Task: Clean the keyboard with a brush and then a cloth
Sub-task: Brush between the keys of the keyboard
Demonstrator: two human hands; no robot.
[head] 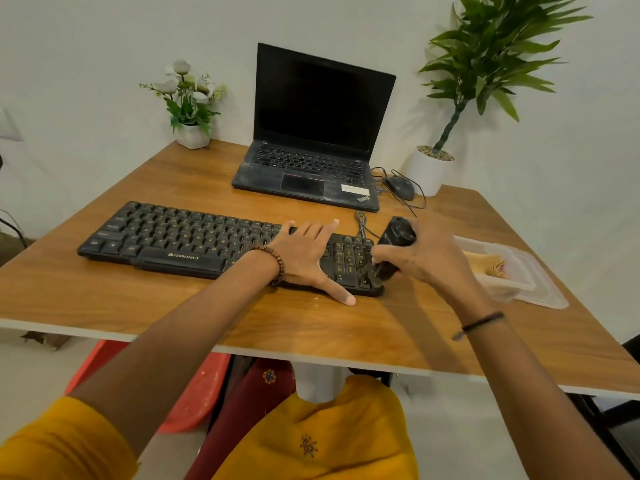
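Head view: wooden table [138, 299] by white wall [86, 46] holds keyboard [173, 237], laptop [311, 133].

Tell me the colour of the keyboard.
The keyboard is black with yellowish key lettering, seen in the head view.

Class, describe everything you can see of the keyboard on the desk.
The keyboard is black, plastic-looking, full-width with a number pad, pale key legends and ZEBRONICS printed on its front edge. It lies flat on the wooden desk, a cable leaving its rear right. The left hand rests spread on its right half; the right hand holds a black brush against the number pad.
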